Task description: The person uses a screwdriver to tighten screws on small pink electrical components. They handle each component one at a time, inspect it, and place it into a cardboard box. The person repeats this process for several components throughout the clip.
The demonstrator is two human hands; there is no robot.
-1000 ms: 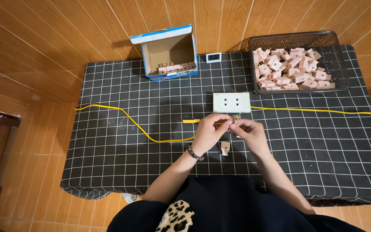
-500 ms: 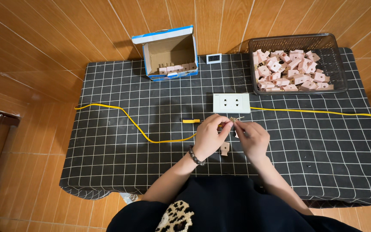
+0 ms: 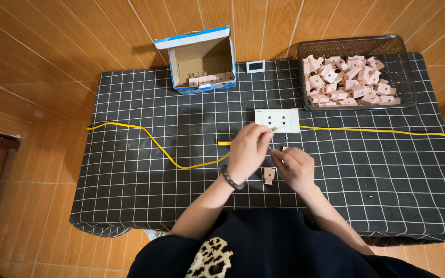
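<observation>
While the left hand point(image 3: 249, 150) pinches a small metal piece just below the white socket plate point(image 3: 277, 120), the right hand point(image 3: 294, 166) closes on its other end, nearer the pink plug part point(image 3: 269, 175) lying on the tabletop point(image 3: 130, 170) between both wrists.

Under the grip lies a black cloth point(image 3: 130, 170) with a white grid. Just beyond the grip sits a white socket point(image 3: 277, 120), with a yellow cable point(image 3: 160, 149) running to either side. A pink plug point(image 3: 269, 175) lies just below it. Farther off, pink plugs point(image 3: 343, 82) fill a dark basket point(image 3: 408, 82); the box point(image 3: 202, 59) is blue, white and brown inside.
</observation>
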